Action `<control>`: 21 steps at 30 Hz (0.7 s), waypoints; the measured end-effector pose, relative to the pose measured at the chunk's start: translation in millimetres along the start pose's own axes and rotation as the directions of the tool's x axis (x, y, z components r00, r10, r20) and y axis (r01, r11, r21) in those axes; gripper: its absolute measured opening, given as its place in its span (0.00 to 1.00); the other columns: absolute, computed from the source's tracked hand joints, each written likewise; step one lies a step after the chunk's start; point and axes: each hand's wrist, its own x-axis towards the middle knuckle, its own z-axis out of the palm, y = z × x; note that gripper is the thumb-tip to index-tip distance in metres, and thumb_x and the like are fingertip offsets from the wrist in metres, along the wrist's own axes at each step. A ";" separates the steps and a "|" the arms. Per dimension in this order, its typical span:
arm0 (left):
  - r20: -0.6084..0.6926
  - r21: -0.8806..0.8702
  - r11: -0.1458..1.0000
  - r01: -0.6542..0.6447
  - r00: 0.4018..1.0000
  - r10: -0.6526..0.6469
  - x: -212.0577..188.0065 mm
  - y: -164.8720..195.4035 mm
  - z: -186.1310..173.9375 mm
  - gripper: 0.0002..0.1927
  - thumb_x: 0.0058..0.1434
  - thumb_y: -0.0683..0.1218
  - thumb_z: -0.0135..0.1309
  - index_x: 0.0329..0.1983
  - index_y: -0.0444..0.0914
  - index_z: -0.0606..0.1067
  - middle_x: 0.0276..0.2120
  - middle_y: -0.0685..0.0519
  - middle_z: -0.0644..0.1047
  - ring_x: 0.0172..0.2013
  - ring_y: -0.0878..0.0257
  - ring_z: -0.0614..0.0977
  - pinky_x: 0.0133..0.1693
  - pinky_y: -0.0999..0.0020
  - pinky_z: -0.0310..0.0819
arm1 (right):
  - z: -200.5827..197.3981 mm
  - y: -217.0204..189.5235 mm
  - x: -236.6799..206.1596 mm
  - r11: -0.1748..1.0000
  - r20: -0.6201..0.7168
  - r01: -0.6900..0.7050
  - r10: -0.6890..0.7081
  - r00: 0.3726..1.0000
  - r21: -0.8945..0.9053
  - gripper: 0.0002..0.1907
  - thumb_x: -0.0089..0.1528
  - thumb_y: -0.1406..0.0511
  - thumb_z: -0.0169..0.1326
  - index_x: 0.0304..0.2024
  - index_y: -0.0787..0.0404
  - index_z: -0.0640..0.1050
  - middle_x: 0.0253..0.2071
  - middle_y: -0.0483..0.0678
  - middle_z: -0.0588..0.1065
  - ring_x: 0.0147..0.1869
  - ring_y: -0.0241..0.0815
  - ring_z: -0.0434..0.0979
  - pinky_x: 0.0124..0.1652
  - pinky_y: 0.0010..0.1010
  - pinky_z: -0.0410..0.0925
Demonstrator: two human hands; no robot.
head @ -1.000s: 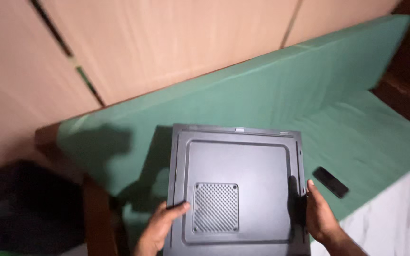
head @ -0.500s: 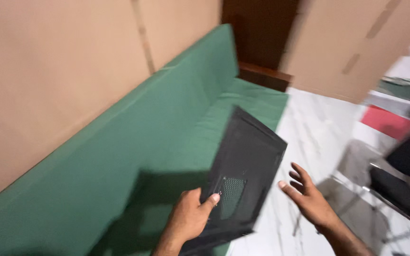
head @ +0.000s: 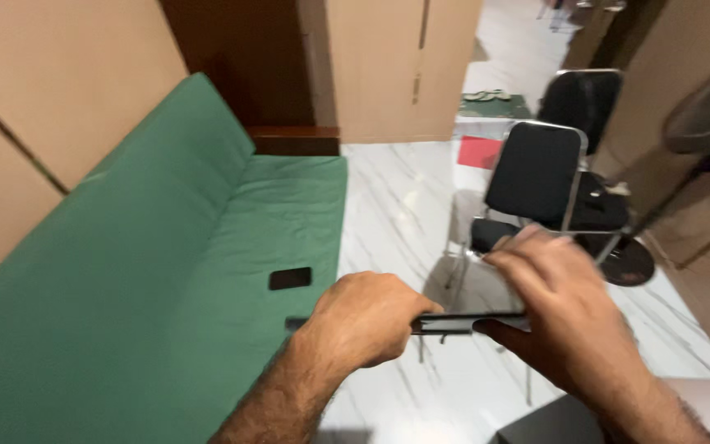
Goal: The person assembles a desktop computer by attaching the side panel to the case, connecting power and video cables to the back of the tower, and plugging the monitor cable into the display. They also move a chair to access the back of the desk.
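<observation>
**Dark panel held edge-on between both hands, beside the green sofa**

The green sofa [head: 149, 271] fills the left side and serves as the landmark. A black phone [head: 290, 278] lies flat on its seat cushion, near the front edge, apart from both hands.

Just past the sofa's front edge, the left hand [head: 363, 316] is closed in a fist around the near end of a thin dark panel [head: 454, 322]. The panel shows only as a narrow strip, so it appears to be held level and seen edge-on, over the white marble floor [head: 404, 205]. That flat carry likely keeps the wide sheet balanced between two grips.

Further right of the sofa, the right hand [head: 564, 316] is blurred; its fingers curl over the panel's other end, seemingly gripping it, though the blur hides the exact contact.

Beyond the hands, well right of the sofa, stands a black chair [head: 536, 177] with a metal frame.
</observation>
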 end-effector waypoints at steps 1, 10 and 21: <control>0.036 0.052 0.998 -0.044 0.998 0.042 8.7 18.0 -1.2 0.20 0.59 0.41 0.53 0.52 0.55 0.80 0.40 0.51 0.83 0.42 0.52 0.83 0.44 0.51 0.78 | -7.4 8.4 -5.0 0.996 0.245 -0.086 0.089 0.965 -0.024 0.31 0.49 0.52 0.67 0.56 0.45 0.78 0.55 0.45 0.77 0.55 0.54 0.77 0.50 0.46 0.71; -0.787 0.117 0.877 -0.465 0.495 0.368 46.1 78.0 10.4 0.30 0.52 0.55 0.69 0.55 0.38 0.78 0.52 0.46 0.79 0.56 0.49 0.78 0.60 0.51 0.68 | -57.3 93.6 -117.0 0.748 0.590 -0.664 0.540 0.600 -0.010 0.15 0.58 0.53 0.65 0.43 0.50 0.85 0.25 0.53 0.82 0.29 0.51 0.82 0.36 0.39 0.75; -0.375 -0.788 0.411 -0.458 0.887 0.269 153.6 59.5 80.1 0.27 0.62 0.52 0.59 0.62 0.36 0.74 0.50 0.47 0.83 0.53 0.61 0.81 0.56 0.66 0.72 | -88.1 135.6 -216.0 0.081 0.609 -0.997 0.790 0.073 0.014 0.15 0.62 0.57 0.65 0.41 0.64 0.85 0.24 0.51 0.80 0.28 0.38 0.76 0.32 0.33 0.73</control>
